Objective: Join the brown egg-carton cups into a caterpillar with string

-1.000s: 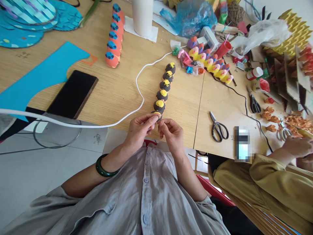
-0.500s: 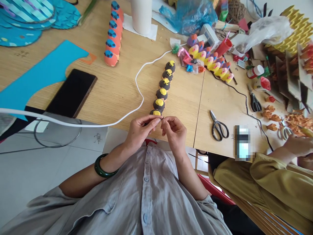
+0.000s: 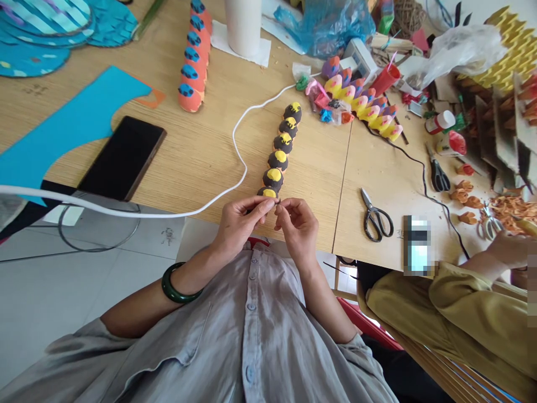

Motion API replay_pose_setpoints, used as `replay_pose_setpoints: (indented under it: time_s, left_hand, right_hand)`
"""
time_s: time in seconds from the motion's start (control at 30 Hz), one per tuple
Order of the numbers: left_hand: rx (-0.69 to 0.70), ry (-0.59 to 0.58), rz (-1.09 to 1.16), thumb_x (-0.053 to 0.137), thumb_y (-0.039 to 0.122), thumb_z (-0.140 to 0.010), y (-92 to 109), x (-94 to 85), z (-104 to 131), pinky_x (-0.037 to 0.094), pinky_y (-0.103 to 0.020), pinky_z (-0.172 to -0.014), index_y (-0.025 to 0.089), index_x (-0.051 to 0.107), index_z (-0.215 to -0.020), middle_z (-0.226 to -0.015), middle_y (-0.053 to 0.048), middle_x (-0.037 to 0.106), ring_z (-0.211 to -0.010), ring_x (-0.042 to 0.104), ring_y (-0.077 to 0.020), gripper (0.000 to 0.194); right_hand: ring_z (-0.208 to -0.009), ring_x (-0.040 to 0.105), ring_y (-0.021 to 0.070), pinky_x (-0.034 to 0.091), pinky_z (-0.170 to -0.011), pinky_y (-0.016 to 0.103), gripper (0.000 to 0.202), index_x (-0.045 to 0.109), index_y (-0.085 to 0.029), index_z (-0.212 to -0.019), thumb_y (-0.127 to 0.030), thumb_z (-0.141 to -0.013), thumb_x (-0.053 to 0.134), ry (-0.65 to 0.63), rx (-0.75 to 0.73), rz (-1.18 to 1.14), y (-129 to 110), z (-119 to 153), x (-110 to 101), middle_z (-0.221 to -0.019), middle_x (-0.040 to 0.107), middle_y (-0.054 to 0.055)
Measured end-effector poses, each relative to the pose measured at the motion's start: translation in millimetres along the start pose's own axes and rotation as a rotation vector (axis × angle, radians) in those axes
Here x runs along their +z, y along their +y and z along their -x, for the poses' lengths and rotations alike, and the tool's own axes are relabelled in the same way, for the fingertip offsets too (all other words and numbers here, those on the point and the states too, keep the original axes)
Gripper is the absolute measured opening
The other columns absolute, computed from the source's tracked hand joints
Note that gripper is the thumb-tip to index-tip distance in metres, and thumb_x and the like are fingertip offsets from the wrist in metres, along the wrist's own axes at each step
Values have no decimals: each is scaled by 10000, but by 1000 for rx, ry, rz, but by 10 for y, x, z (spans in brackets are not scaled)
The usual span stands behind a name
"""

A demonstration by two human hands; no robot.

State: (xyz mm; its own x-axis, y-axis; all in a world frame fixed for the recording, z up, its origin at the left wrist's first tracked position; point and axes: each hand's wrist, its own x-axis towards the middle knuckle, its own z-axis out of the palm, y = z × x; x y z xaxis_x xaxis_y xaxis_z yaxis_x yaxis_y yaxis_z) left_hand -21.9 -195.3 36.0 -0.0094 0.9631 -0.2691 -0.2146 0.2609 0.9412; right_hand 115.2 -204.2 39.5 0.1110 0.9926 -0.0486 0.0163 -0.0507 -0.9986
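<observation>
My left hand (image 3: pixel 241 226) and my right hand (image 3: pixel 300 226) meet at the table's front edge, fingertips nearly touching. Both are closed in a pinch. A tiny dark bit shows between the fingertips, too small to name. Just beyond them lies a row of black egg-carton cups with yellow tops (image 3: pixel 277 160), running away from me. The farther cups carry small black marks on the yellow, while the nearer ones are plain yellow. My fingers partly hide the row's near end.
A white cable (image 3: pixel 239 145) winds across the table on the left, past a phone (image 3: pixel 123 159) and blue paper (image 3: pixel 79 123). Scissors (image 3: pixel 376 215) lie to the right. An orange cup row (image 3: pixel 195 56) and pink-yellow cups (image 3: pixel 364 106) lie farther back. A co-worker's hand (image 3: pixel 509 249) is at far right.
My right hand has shifted very slightly left, and the fingertips stay together in front of the black and yellow row. Otherwise the view is nearly the same.
</observation>
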Motion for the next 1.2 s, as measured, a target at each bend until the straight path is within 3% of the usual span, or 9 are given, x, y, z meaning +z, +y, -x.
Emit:
replay_pose_setpoints:
  time_s: [0.3,0.57,0.8,1.03,1.2]
  left_hand:
    - [-7,-30,9,812,480,-832,-8,-2,10,301,-232,-507,198,850,-929,-602,25,510,-566,407,-85,301]
    - [-36,-67,-2,818,483,-813,-4,-19,7,303,-232,-502,183,845,-888,-581,26,518,-548,405,-84,311]
    - [-33,-78,-41,810,483,-815,-1,-25,0,300,-229,-497,177,853,-925,-584,20,529,-550,413,-86,329]
    - [-110,-123,10,783,497,-828,16,-28,2,262,-224,-451,174,823,-829,-578,21,516,-494,363,-68,325]
    - [-149,-138,55,811,458,-783,-7,-36,-6,246,-212,-436,173,840,-912,-565,30,520,-472,351,-57,314]
  right_hand:
    - [-670,636,120,605,-625,286,261,683,-236,-993,-470,-891,739,74,11,-71,-6,35,36,-830,691,-6]
    - [-735,650,126,565,-665,304,111,738,-274,-1017,-354,-965,681,50,-154,87,54,58,-37,-958,706,15]
    - [-768,652,135,566,-657,308,110,762,-277,-1001,-335,-974,673,27,-181,97,53,64,-40,-977,689,25]
    - [-751,639,129,556,-626,294,124,768,-285,-1011,-340,-981,661,-5,-169,113,61,44,-73,-949,682,17]
    - [-674,612,105,551,-604,281,115,751,-275,-999,-342,-982,660,-25,-162,96,41,38,-85,-934,665,6]
